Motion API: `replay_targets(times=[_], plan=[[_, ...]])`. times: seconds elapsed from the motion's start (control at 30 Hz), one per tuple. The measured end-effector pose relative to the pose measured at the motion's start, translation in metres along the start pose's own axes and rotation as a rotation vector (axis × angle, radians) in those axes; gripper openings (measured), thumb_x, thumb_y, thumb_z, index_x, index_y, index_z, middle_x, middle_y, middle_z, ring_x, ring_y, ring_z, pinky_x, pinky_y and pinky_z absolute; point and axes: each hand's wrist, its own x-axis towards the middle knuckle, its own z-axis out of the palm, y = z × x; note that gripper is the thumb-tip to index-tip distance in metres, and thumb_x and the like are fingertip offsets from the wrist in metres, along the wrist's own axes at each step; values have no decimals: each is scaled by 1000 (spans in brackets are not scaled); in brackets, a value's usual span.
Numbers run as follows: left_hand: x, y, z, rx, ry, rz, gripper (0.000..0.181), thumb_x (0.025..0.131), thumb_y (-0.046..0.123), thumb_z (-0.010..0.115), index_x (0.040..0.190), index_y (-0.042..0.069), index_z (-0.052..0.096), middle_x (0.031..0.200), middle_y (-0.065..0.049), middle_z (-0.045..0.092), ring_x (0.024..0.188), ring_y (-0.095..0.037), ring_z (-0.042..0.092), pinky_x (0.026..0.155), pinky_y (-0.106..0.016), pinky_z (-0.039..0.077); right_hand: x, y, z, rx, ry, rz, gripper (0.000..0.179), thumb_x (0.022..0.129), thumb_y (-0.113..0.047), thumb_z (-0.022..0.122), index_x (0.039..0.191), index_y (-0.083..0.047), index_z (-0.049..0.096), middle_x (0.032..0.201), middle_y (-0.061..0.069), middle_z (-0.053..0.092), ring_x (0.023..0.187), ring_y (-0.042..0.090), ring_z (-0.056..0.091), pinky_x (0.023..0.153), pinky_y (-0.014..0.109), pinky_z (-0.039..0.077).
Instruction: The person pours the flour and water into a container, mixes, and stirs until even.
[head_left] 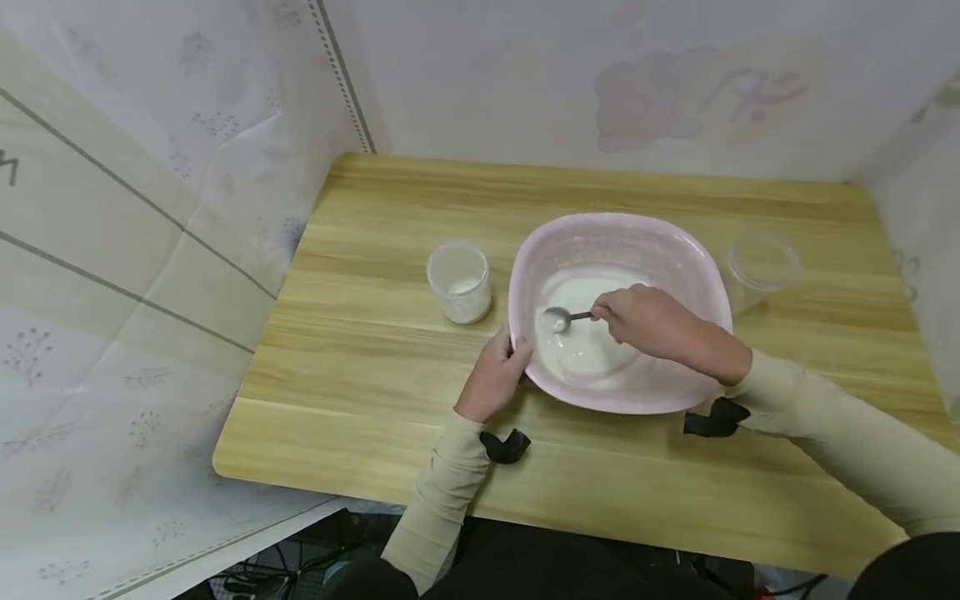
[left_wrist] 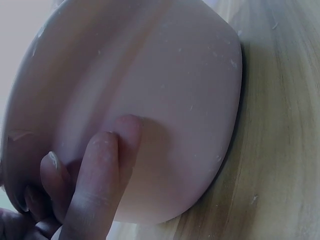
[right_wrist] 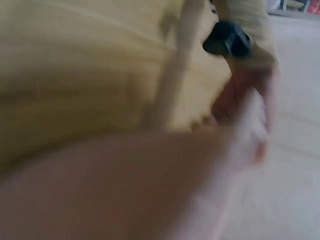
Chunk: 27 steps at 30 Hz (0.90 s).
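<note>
A pink plastic basin (head_left: pixel 626 223) sits on the wooden table with a white, wet-looking substance (head_left: pixel 588 354) spread over its bottom. My left hand (head_left: pixel 497 375) grips the basin's near left rim, thumb over the edge. In the left wrist view its fingers (left_wrist: pixel 100 175) lie against the outer wall. My right hand (head_left: pixel 652 321) reaches over the basin and holds a spoon (head_left: pixel 558 319) by its dark handle. The spoon's bowl is down at the white substance and carries some of it. Blur covers much of the right wrist view; the spoon does not show there.
Left of the basin stands a clear plastic cup (head_left: pixel 460 283) with white stuff in its lower part. Another clear cup (head_left: pixel 761 271) stands close to the basin's right side. Patterned sheeting (head_left: pixel 487 83) rises behind the wooden table (head_left: pixel 352 333) and along its sides.
</note>
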Motion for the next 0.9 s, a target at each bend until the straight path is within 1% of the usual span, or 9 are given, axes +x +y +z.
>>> replay_targets(times=[0.13,0.2,0.27,0.37,0.43,0.6,0.73,0.83,0.9], plan=[[2,-1,1,-24,-30,18,45,107,19,38,141,-7,51,104,-29,73,78,-10,68,78,-52,66,-14,13,-16,-237,142,-102,26,110,-22,51,92,-16,69,74,-6,68,64,11,54,64,32,48],[2,-1,1,-22,-34,23,45,107,19,37,142,-7,50,105,-29,72,79,-11,69,78,-51,66,-20,22,-21,-363,202,-191,15,105,-18,60,91,-18,67,79,-8,72,69,12,62,64,35,54],[1,-1,1,-20,-31,28,46,108,19,36,143,-7,49,105,-29,72,79,-11,69,77,-51,66,-24,32,-23,-489,267,-325,6,96,-14,69,94,-16,65,85,-7,76,71,14,68,61,37,56],[1,-1,0,-6,-28,29,45,108,19,35,143,-6,49,102,-28,72,77,-12,68,76,-51,66,-28,51,-18,-613,403,-544,23,81,-8,78,102,-11,67,89,-1,79,71,18,73,51,37,55],[1,-1,-1,-2,-30,28,45,108,19,35,144,-6,49,102,-27,72,76,-11,68,76,-49,66,-28,61,-14,-669,484,-652,29,75,-4,78,102,-9,68,88,0,78,69,19,73,48,37,55],[3,1,-1,28,-17,34,44,108,19,35,140,-6,51,98,-24,72,75,-12,67,72,-41,66,-23,73,-10,-705,542,-737,35,72,3,77,104,-9,74,88,1,77,69,20,73,46,35,55],[4,1,-1,28,-15,34,44,109,21,34,138,-6,52,98,-23,72,76,-12,68,73,-41,66,-18,82,-12,-651,565,-789,37,70,5,76,104,-9,74,89,2,78,59,19,69,41,32,49],[2,-1,-1,19,-27,27,45,109,21,33,140,-7,51,100,-24,72,78,-13,69,76,-44,66,-15,92,-14,-599,625,-818,37,70,5,73,104,-9,76,89,3,80,55,22,67,39,34,47],[1,0,-1,30,-24,30,45,109,22,33,140,-7,51,101,-23,71,79,-12,68,76,-40,65,-14,96,-14,-583,634,-822,37,70,4,72,104,-10,77,89,2,80,54,22,66,38,35,47]])
